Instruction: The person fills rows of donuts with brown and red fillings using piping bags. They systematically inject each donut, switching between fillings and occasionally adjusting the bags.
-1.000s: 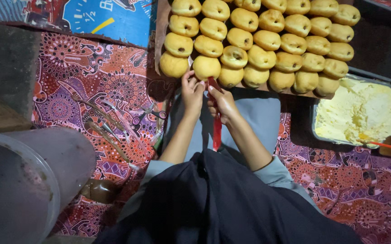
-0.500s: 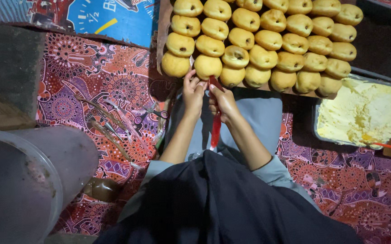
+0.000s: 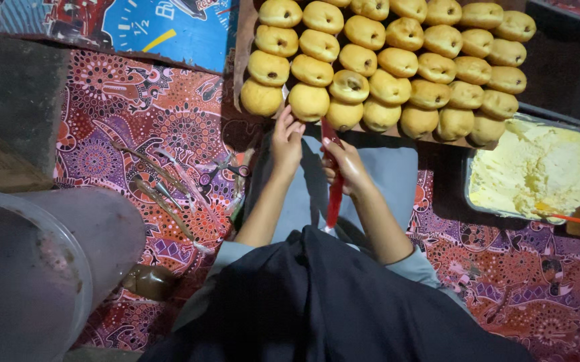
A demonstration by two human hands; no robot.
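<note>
- The red piping bag, long and narrow, runs from my lap up to the near edge of the wooden board, its tip just below the front row of buns.
- My right hand is closed around the upper part of the bag, fingers wrapped over it.
- My left hand reaches to the front row, fingers loosely curled and touching the near side of one golden bun; I cannot tell whether it grips the bun or only steadies it.
- The buns lie in four tight rows across the board. Many show a small dark hole or spot in the side, which I judge to be filling points; whether each is already filled cannot be read from here.
- By my reckoning the work stands at the left end of the front row, with every bun on the board and none set aside.
- To my right, a metal tray of pale yellow cream holds a red-handled tool at its near edge; a dark empty-looking tray sits beyond it.
- To my left, on the patterned red cloth, lie a small pair of scissors and, nearer, a large grey plastic tub.
</note>
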